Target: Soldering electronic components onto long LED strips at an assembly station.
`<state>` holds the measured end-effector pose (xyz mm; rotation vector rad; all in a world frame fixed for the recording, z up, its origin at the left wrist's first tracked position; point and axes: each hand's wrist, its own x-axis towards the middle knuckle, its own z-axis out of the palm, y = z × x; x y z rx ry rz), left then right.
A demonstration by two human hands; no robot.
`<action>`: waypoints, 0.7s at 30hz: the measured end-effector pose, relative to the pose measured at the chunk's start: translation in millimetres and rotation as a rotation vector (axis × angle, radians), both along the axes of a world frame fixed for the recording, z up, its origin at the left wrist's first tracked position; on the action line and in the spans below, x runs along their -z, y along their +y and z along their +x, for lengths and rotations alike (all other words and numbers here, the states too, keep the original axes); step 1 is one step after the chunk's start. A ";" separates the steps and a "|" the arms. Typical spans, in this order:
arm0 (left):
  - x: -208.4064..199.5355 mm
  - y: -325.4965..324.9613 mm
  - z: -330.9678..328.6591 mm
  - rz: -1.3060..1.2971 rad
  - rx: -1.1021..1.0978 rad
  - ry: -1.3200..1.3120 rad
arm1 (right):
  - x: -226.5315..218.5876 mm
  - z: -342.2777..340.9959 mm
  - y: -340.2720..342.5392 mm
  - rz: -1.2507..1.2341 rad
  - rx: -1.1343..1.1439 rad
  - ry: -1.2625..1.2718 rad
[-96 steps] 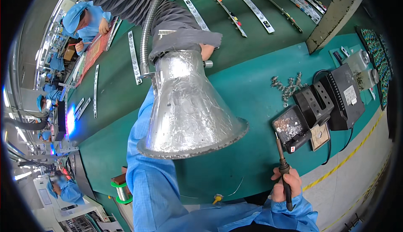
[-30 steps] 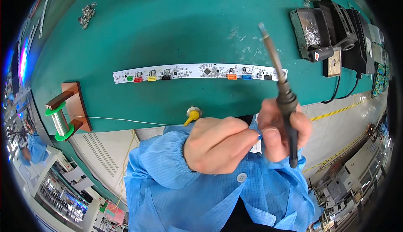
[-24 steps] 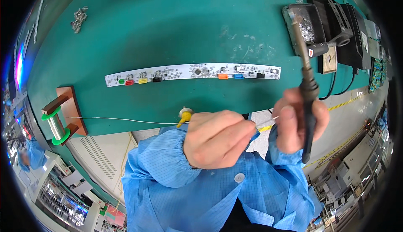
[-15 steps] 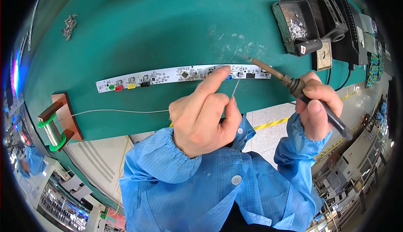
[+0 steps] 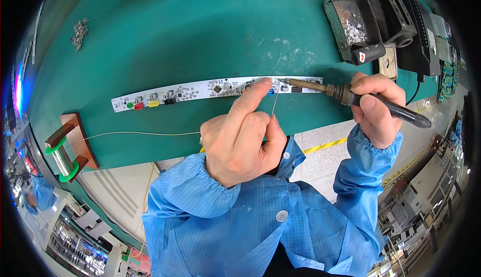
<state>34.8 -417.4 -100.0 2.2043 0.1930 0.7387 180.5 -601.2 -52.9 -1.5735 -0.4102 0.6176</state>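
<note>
Your smock [image 5: 250, 224] is blue with a fine darker grid, its button [image 5: 282, 216] whitish. The circuit board [image 5: 193, 91] before you is white, with green, red, yellow and black components [image 5: 154, 103] along its left half. Your soldering iron [image 5: 343, 94] pairs black handle with brown barrel. At left, your solder spool [image 5: 63, 161] has green flanges and silvery wire [image 5: 150, 133]; the mat [image 5: 195, 41] is green.

Blue long-sleeved coat [image 5: 200, 239] across the lower frame, fine dark grid lines [image 5: 320, 202], gathered cuffs [image 5: 376, 147] at bare left hand [image 5: 240, 141] and bare right hand [image 5: 383, 127], round pale button [image 5: 282, 216], pointed collar flaps [image 5: 304, 258], black garment [image 5: 274, 263] at the bottom centre of the frame
</note>
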 end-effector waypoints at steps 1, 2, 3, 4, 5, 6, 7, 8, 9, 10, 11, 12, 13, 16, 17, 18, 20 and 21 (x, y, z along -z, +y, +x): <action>2.0 -0.4 0.7 0.009 -0.032 -0.047 | -1.8 1.4 2.2 -0.015 0.001 0.007; 1.7 -0.4 0.3 0.011 -0.034 -0.046 | -2.8 2.7 4.4 -0.030 0.002 0.014; 0.8 -0.3 -0.2 0.010 -0.031 -0.035 | -3.0 3.6 7.5 -0.024 0.010 0.026; 0.0 -0.1 -0.7 0.010 -0.028 -0.024 | -3.1 6.1 8.7 -0.022 0.007 0.027; -0.9 -0.1 0.0 0.007 -0.024 -0.026 | -4.9 8.5 8.5 -0.024 0.006 0.064; -1.8 -0.1 0.8 0.007 -0.014 -0.021 | -6.1 10.4 7.7 -0.026 0.006 0.100; -2.4 -0.4 1.6 0.006 -0.002 -0.015 | -6.7 11.5 5.9 -0.046 0.018 0.116; -1.9 -0.1 1.5 0.006 -0.005 -0.015 | -5.8 12.6 6.3 -0.047 0.015 0.116; -1.2 -0.4 1.7 0.002 -0.001 -0.014 | -5.2 13.4 6.5 -0.042 0.019 0.126; -0.7 -0.5 1.9 -0.004 0.003 -0.013 | -5.1 13.8 6.2 -0.038 0.024 0.136; -2.0 0.0 -0.1 0.003 -0.006 -0.011 | -3.2 14.0 7.1 -0.032 0.014 0.138; -4.3 0.0 -2.3 -0.012 0.003 0.022 | -1.4 13.9 7.6 -0.030 0.016 0.135; -5.5 0.2 -4.1 -0.029 0.012 0.054 | 0.6 14.1 8.0 -0.028 0.017 0.131; -4.9 -0.2 -3.5 -0.037 0.022 0.043 | 3.1 15.2 0.0 -0.030 -0.026 0.104; -4.4 -0.3 -3.2 -0.038 0.022 0.041 | 3.4 15.5 -1.2 -0.031 -0.026 0.103; -3.6 -0.4 -2.9 -0.035 0.023 0.033 | 3.6 15.7 -2.1 -0.024 -0.030 0.103; -3.5 -0.3 -2.6 -0.033 0.023 0.024 | 4.0 15.1 -2.1 -0.017 -0.035 0.102; -3.9 0.0 -2.4 -0.038 0.026 0.024 | 3.9 14.3 -1.8 -0.013 -0.020 0.107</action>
